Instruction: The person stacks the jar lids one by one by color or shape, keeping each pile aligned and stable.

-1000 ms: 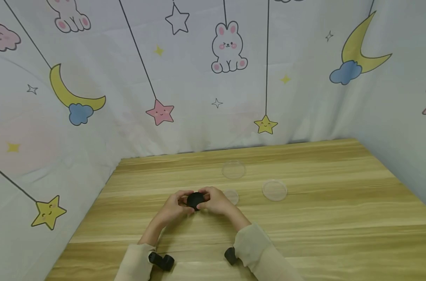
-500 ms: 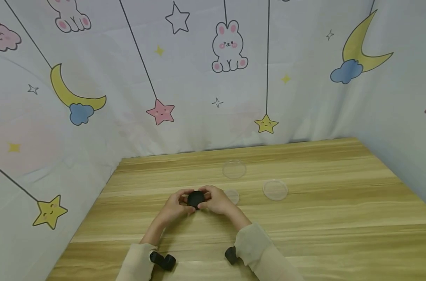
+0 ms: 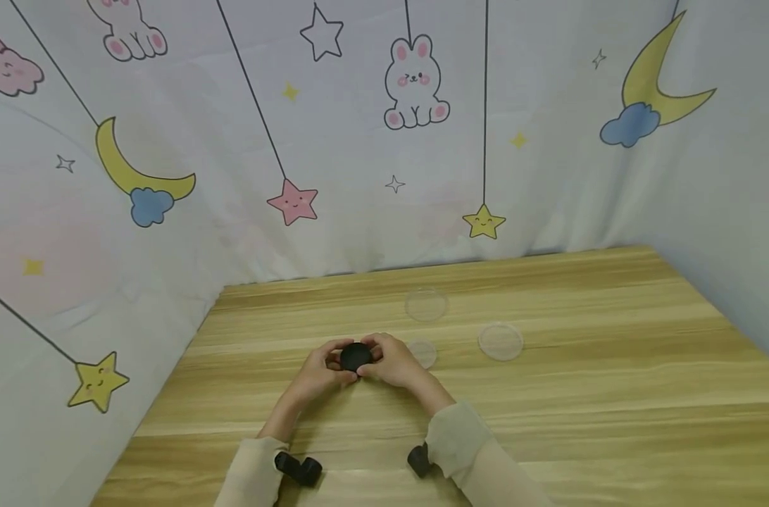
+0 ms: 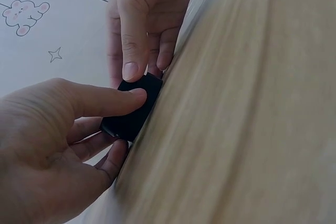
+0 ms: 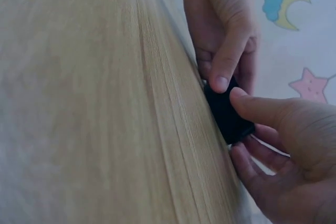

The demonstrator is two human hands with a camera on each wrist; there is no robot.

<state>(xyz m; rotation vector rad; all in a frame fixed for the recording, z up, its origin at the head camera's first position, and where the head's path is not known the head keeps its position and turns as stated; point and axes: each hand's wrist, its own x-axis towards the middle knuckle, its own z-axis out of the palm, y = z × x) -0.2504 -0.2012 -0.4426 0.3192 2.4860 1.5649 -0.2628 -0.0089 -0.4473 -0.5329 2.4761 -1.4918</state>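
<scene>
A short, round black piece (image 3: pixel 355 358) with a dark, seemingly hollowed top is at the table's middle, between both hands. My left hand (image 3: pixel 320 370) grips its left side, the thumb on the near face and the fingers curled behind. From the right, my right hand (image 3: pixel 391 360) holds it the same way; its thumb presses the near side. In the left wrist view the black piece (image 4: pixel 134 111) has its lower edge at the table surface. The right wrist view shows both thumbs on the black piece (image 5: pixel 226 114). Its underside and far side are hidden.
Three clear round discs or shallow dishes lie on the wooden table (image 3: pixel 587 394): a small disc (image 3: pixel 424 354) beside the right hand, a larger disc (image 3: pixel 501 341) farther right, and another disc (image 3: pixel 426 304) behind. A printed white curtain (image 3: pixel 346 141) borders the table's back.
Both hands keep their grip on the black piece, which stays in nearly the same place. Its top tilts slightly, and the whole view shifts a little.
</scene>
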